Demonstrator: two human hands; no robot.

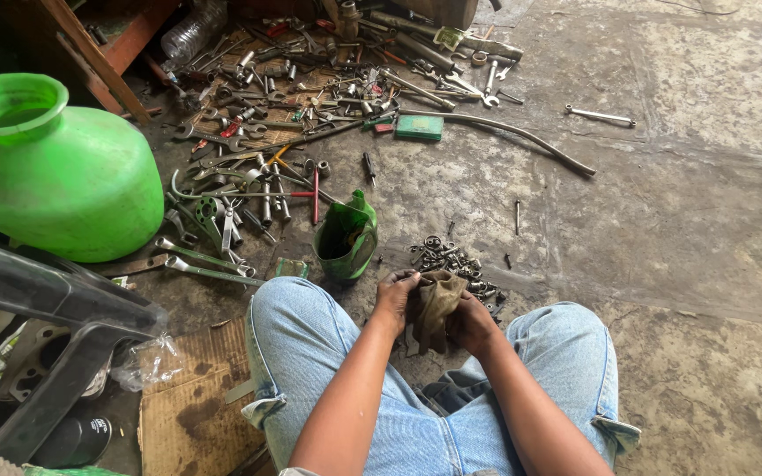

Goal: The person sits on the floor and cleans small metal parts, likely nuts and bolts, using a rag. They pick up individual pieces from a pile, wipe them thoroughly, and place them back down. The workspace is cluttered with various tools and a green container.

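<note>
The 2 hands, left hand (396, 300) and right hand (472, 323), close around a dirty brown rag (435, 304) between the knees, just short of a pile of nuts and bolts (453, 262) and a cut green container (346, 236).

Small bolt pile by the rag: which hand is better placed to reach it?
Right, probably. The right hand sits just below the pile of small bolts; the left hand is farther, nearer the cut green container.

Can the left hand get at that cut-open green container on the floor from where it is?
Probably yes. The left hand grips the brown rag together with the right hand, but the cut-open green container stands just beyond it with bare floor between.
</note>
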